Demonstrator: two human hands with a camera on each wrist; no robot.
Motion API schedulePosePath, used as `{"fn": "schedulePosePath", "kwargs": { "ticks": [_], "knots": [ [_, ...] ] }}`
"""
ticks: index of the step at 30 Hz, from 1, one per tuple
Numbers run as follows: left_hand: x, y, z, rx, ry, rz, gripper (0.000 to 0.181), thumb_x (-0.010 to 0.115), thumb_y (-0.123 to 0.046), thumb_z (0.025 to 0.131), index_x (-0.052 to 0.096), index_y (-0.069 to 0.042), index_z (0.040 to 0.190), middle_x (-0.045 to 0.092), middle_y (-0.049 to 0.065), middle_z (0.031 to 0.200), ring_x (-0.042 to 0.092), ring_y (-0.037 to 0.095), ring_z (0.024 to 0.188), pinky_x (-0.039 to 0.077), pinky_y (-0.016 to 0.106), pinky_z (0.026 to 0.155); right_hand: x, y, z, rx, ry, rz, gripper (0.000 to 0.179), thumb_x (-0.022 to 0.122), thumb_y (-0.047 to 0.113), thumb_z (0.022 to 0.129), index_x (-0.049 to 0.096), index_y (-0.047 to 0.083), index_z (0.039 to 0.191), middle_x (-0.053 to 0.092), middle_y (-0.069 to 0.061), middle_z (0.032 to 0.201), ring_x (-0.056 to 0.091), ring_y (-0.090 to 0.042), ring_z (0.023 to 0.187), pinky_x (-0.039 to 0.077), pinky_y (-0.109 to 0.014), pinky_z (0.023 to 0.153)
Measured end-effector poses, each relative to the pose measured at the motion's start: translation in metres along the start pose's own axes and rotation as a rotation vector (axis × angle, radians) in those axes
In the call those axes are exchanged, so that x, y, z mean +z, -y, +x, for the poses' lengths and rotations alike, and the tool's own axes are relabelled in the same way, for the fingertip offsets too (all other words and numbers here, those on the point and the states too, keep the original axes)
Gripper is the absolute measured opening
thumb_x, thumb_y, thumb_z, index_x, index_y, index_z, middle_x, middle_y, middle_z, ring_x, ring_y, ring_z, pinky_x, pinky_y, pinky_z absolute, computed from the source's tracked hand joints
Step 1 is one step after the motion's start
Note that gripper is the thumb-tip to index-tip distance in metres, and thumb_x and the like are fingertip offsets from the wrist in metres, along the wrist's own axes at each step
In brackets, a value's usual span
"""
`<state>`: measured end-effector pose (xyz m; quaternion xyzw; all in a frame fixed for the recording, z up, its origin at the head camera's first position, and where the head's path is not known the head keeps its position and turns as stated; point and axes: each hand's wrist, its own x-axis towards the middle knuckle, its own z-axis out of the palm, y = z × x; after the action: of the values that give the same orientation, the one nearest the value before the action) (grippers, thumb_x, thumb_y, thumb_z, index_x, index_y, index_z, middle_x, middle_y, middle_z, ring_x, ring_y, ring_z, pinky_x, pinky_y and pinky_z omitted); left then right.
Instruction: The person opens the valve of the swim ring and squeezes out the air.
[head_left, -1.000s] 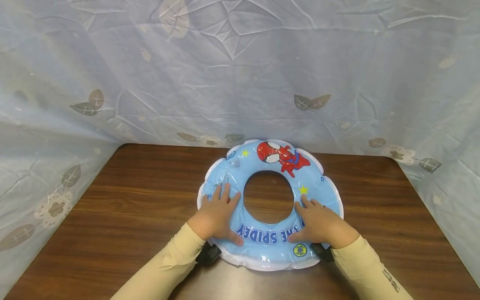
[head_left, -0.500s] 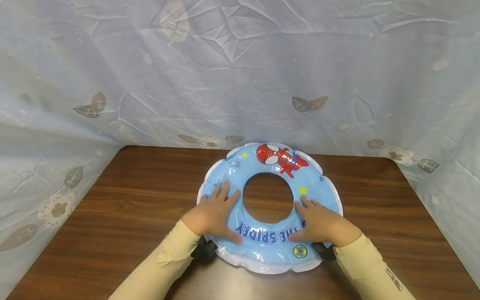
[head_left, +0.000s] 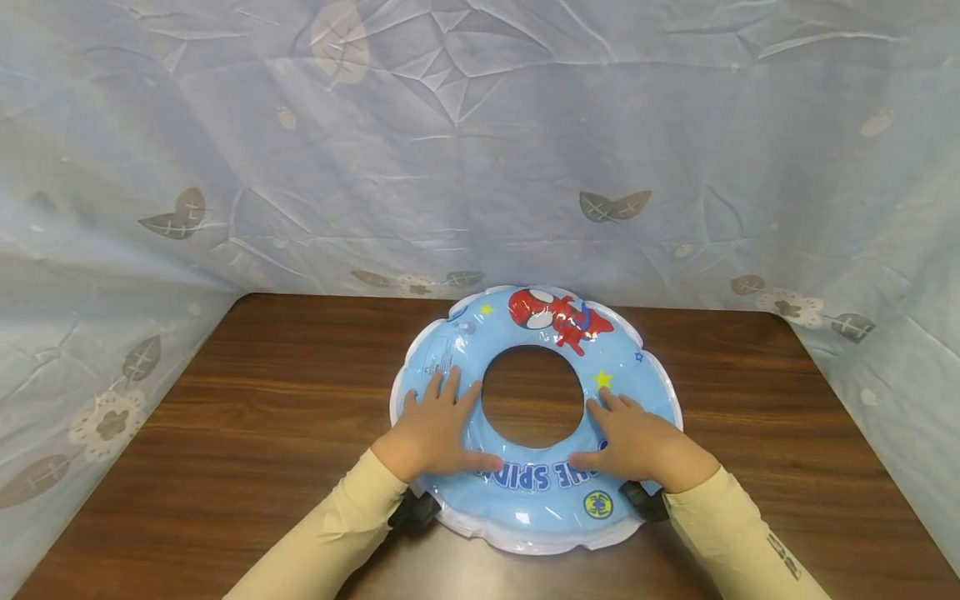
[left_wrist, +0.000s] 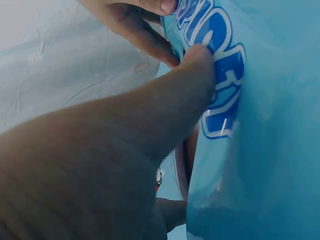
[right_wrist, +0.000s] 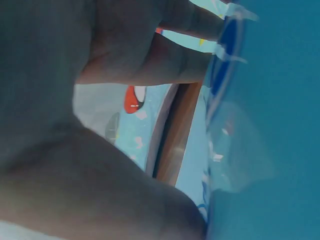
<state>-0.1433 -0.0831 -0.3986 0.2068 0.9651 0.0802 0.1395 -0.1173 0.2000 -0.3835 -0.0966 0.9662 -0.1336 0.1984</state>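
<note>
A light-blue inflatable swim ring [head_left: 540, 517] with a white scalloped edge lies flat on the wooden table. Its print has a red cartoon figure at the far side and blue lettering along the near side. My left hand [head_left: 435, 429] rests on the ring's left part, fingers spread and thumb pointing toward the lettering. On the right part lies my right hand [head_left: 637, 442], its fingers spread too, tips near the hole's edge. Close up in the left wrist view, the left thumb [left_wrist: 197, 65] touches the lettering. The right wrist view shows the right fingers [right_wrist: 185, 65] against the blue vinyl.
The brown wood-grain table [head_left: 285, 400] extends to both sides of the ring and shows through its hole. Behind it hangs a pale grey-blue curtain [head_left: 480, 167] with leaf and flower prints, wrapping round both sides. Dark wrist-camera mounts [head_left: 414, 510] sit under the wrists.
My left thumb has slid rightward over the lettering, and the lettering has shifted slightly. Both hands stay on the ring; the whole view has moved a little.
</note>
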Motion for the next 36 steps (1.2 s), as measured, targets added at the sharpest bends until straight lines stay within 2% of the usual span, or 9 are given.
{"fn": "schedulePosePath", "kwargs": {
  "ticks": [10, 20, 26, 30, 33, 36],
  "knots": [
    [0.007, -0.005, 0.001, -0.004, -0.014, 0.059, 0.122, 0.078, -0.079, 0.07, 0.035, -0.01, 0.162, 0.021, 0.026, 0.168, 0.018, 0.053, 0.153, 0.025, 0.079, 0.11, 0.005, 0.004, 0.002, 0.013, 0.012, -0.023, 0.104, 0.081, 0.061, 0.078, 0.046, -0.002, 0.153, 0.036, -0.032, 0.159, 0.031, -0.059, 0.144, 0.047, -0.069, 0.098],
    [0.005, -0.006, -0.001, -0.015, 0.023, 0.071, 0.12, 0.076, -0.078, 0.072, 0.033, -0.013, 0.163, 0.022, 0.024, 0.169, 0.019, 0.051, 0.154, 0.024, 0.078, 0.111, 0.007, 0.003, -0.001, -0.022, -0.001, -0.042, 0.101, 0.079, 0.06, 0.081, 0.045, -0.001, 0.153, 0.036, -0.031, 0.159, 0.031, -0.059, 0.144, 0.048, -0.069, 0.097],
    [0.002, -0.01, -0.014, -0.01, 0.087, 0.081, 0.123, 0.075, -0.082, 0.069, 0.033, -0.015, 0.163, 0.025, 0.023, 0.168, 0.022, 0.05, 0.153, 0.029, 0.075, 0.111, 0.007, 0.004, -0.018, -0.039, 0.06, -0.025, 0.101, 0.075, 0.065, 0.083, 0.045, -0.001, 0.154, 0.036, -0.03, 0.16, 0.03, -0.058, 0.146, 0.046, -0.069, 0.099],
    [-0.008, -0.01, -0.024, 0.033, 0.114, 0.088, 0.118, 0.074, -0.082, 0.071, 0.037, -0.015, 0.161, 0.031, 0.023, 0.166, 0.029, 0.049, 0.151, 0.031, 0.069, 0.114, -0.002, 0.004, -0.03, -0.051, 0.1, -0.002, 0.094, 0.074, 0.064, 0.084, 0.051, 0.003, 0.151, 0.046, -0.027, 0.154, 0.041, -0.053, 0.142, 0.045, -0.068, 0.102],
    [-0.022, -0.009, -0.023, 0.093, 0.071, 0.113, 0.109, 0.073, -0.08, 0.075, 0.045, -0.014, 0.157, 0.04, 0.023, 0.161, 0.039, 0.047, 0.146, 0.037, 0.064, 0.113, -0.016, 0.002, -0.03, -0.1, 0.05, -0.018, 0.086, 0.073, 0.06, 0.087, 0.054, 0.004, 0.149, 0.051, -0.025, 0.151, 0.047, -0.051, 0.139, 0.045, -0.067, 0.103],
    [-0.039, -0.013, -0.011, 0.169, -0.039, 0.155, 0.099, 0.073, -0.074, 0.08, 0.05, -0.013, 0.155, 0.045, 0.021, 0.158, 0.044, 0.044, 0.143, 0.04, 0.06, 0.113, -0.03, -0.001, -0.02, -0.154, -0.077, -0.078, 0.082, 0.074, 0.054, 0.09, 0.052, 0.003, 0.15, 0.05, -0.027, 0.151, 0.046, -0.051, 0.139, 0.048, -0.066, 0.1]
  ]
}}
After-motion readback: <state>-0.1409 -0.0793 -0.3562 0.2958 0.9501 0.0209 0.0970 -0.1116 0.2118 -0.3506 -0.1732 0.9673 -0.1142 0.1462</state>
